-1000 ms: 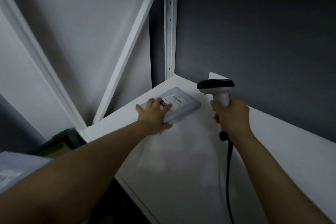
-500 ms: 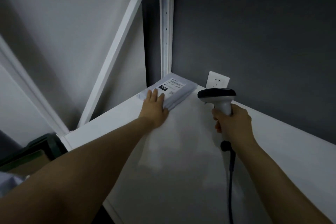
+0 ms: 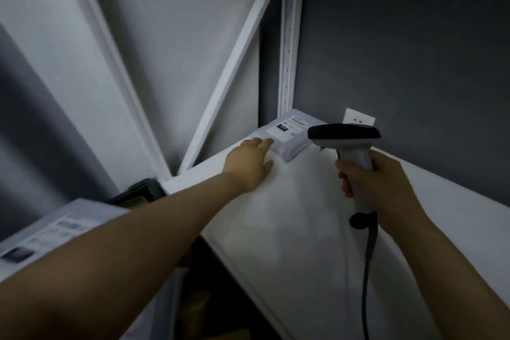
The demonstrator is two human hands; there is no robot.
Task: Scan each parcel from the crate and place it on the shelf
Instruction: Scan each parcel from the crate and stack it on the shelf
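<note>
A grey flat parcel [image 3: 289, 136] with a white label lies in the back corner of the white shelf [image 3: 298, 229], against the upright post. My left hand [image 3: 249, 163] lies flat on the shelf just in front of it, straight fingertips at the parcel's near edge. My right hand [image 3: 369, 182] grips the handle of a grey and black barcode scanner [image 3: 345, 136], whose head points left over the parcel. Its cable [image 3: 368, 270] hangs down over the shelf. Another labelled parcel [image 3: 49, 232] shows at lower left, partly behind my left arm.
A dark green crate [image 3: 138, 194] sits left of the shelf's corner, mostly hidden. White diagonal braces [image 3: 234, 63] and an upright post [image 3: 288, 44] frame the shelf's left end. A wall socket [image 3: 358, 118] sits on the dark wall behind the shelf. White boards lean at left.
The parcel slid from mid-shelf into the back corner under my left hand. That hand has since drawn back off the parcel to its near edge. The scanner stayed in my right hand.
</note>
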